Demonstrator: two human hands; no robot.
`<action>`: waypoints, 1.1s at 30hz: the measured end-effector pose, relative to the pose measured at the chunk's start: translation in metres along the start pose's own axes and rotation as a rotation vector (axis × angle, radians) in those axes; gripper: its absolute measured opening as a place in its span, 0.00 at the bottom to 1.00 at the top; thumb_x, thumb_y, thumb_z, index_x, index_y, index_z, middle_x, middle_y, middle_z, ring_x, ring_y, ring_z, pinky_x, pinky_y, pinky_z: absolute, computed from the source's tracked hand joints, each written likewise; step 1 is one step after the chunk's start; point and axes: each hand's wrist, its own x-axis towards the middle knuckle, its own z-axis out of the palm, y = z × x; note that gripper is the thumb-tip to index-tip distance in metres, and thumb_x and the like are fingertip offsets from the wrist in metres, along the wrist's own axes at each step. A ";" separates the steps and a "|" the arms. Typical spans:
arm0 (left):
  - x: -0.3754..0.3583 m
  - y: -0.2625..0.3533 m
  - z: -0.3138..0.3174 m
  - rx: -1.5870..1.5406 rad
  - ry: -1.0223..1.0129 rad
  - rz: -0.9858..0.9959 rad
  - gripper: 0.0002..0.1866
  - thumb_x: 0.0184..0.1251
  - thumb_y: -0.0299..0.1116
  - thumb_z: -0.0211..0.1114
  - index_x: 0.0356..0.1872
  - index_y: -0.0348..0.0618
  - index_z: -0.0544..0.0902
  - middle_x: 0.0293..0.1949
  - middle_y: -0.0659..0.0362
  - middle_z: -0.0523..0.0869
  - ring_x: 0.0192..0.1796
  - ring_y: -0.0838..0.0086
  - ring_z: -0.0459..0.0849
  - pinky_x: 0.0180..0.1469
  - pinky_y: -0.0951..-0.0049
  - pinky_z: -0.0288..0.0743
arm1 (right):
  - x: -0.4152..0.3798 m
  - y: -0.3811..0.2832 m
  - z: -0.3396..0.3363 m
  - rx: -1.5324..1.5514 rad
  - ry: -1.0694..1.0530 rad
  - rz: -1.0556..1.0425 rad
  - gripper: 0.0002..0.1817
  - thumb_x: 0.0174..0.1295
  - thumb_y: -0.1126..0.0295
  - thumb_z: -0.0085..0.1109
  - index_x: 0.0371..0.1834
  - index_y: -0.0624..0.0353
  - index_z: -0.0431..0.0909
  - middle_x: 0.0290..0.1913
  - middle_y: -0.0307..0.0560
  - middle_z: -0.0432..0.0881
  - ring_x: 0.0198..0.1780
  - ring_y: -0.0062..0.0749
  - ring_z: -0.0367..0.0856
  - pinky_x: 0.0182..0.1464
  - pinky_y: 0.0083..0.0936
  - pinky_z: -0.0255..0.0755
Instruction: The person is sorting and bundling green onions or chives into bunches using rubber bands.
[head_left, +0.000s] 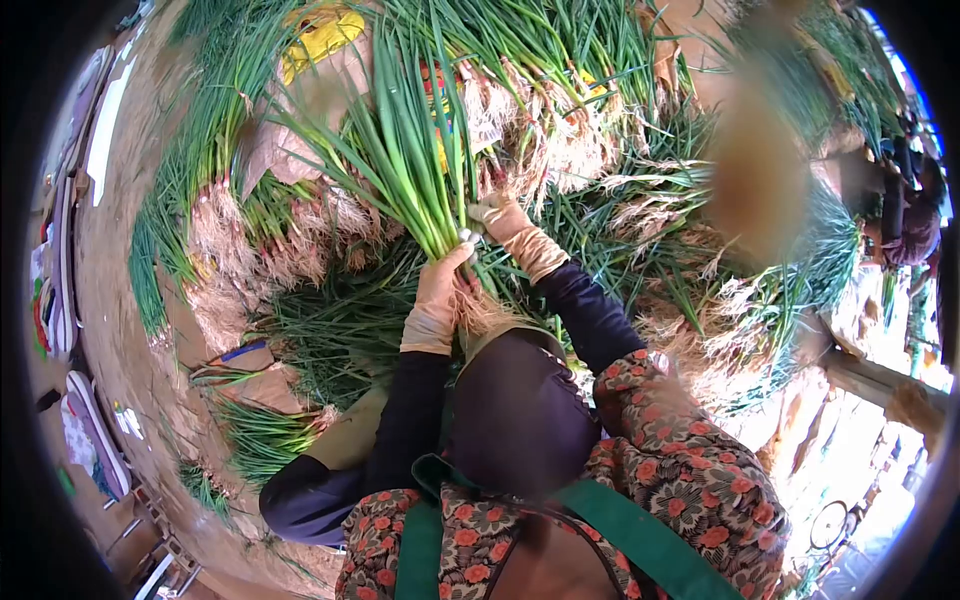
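In front of my body, my left hand (435,300), in a pale glove, is wrapped round the lower stalks of a bunch of green onions (408,165). The long leaves point away from me and fan out, while the roots (484,312) hang below the hand towards my lap. Just to the right, my gloved right hand (507,228) has its fingers closed beside the bunch, at a thin separate stalk. Whether that stalk is between its fingertips is too small to make out. Loose green leaves (350,320) lie thickly on the ground beneath both hands.
Piles of green onions with pale roots (570,135) lie ahead, and more roots (225,250) show at the left. Another heap (740,320) lies to the right. A yellow sack (325,45) sits ahead. Another person (905,215) is at the far right. Blurred smudges cover part of the view.
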 end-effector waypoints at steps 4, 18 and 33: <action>-0.004 0.004 0.004 -0.300 -0.126 0.077 0.14 0.64 0.29 0.60 0.51 0.41 0.76 0.39 0.57 0.82 0.30 0.73 0.81 0.28 0.75 0.78 | -0.020 0.025 -0.013 -0.745 0.033 -0.051 0.18 0.59 0.58 0.55 0.40 0.65 0.77 0.35 0.58 0.82 0.39 0.49 0.81 0.43 0.36 0.73; -0.011 0.054 0.016 -0.557 -0.468 0.210 0.04 0.68 0.31 0.54 0.41 0.48 0.70 0.25 0.68 0.66 0.29 0.79 0.67 0.38 0.73 0.65 | 0.011 -0.071 -0.064 -0.886 0.115 -0.545 0.14 0.62 0.60 0.51 0.40 0.60 0.75 0.34 0.58 0.79 0.38 0.51 0.78 0.43 0.34 0.74; 0.031 0.036 0.002 -0.644 -0.202 0.061 0.08 0.69 0.34 0.56 0.46 0.46 0.74 0.25 0.67 0.68 0.25 0.77 0.67 0.35 0.71 0.67 | -0.117 -0.018 -0.152 0.327 0.822 0.071 0.12 0.63 0.59 0.55 0.39 0.55 0.78 0.20 0.36 0.78 0.14 0.14 0.65 0.15 0.13 0.58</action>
